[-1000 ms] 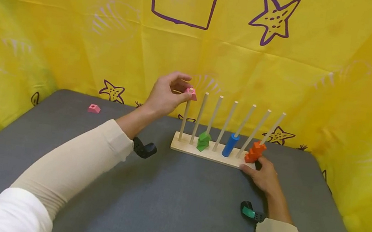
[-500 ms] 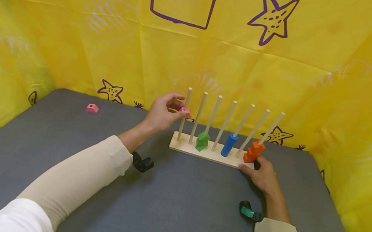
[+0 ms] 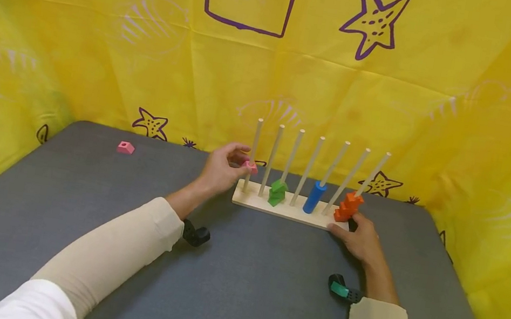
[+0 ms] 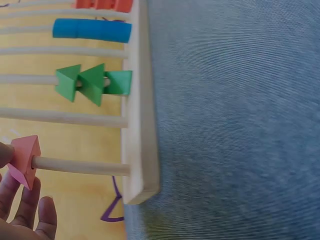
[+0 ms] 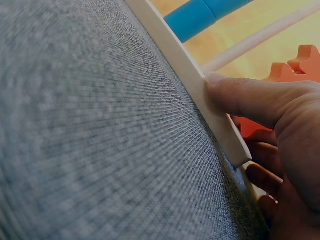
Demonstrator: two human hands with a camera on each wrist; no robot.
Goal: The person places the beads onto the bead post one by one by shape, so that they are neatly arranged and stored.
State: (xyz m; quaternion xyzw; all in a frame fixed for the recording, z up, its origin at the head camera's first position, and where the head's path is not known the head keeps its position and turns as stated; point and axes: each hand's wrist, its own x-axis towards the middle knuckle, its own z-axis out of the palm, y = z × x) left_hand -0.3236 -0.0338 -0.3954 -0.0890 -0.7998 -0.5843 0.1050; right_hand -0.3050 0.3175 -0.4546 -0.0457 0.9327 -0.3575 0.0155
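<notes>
A wooden base (image 3: 250, 199) carries a row of upright pegs on the grey table. My left hand (image 3: 221, 170) pinches a pink block (image 4: 25, 157) between thumb and fingers. The block is threaded on the leftmost peg (image 4: 82, 165), part way down and above the base. At the base's right end, my right hand (image 3: 361, 240) grips the board, its thumb on the front edge and fingers behind. Beside that hand, orange pieces (image 3: 348, 207) are stacked on the rightmost peg. Green triangular blocks (image 4: 91, 82) and blue cylinders (image 3: 315, 197) sit on other pegs.
A second pink block (image 3: 126, 148) lies on the table (image 3: 237, 288) at the far left. A yellow printed cloth (image 3: 229, 68) hangs behind the table. Black wrist devices (image 3: 196, 234) show below the hands.
My left hand has slid the pink block down the leftmost peg from its top to well below the middle. The right hand has stayed on the base.
</notes>
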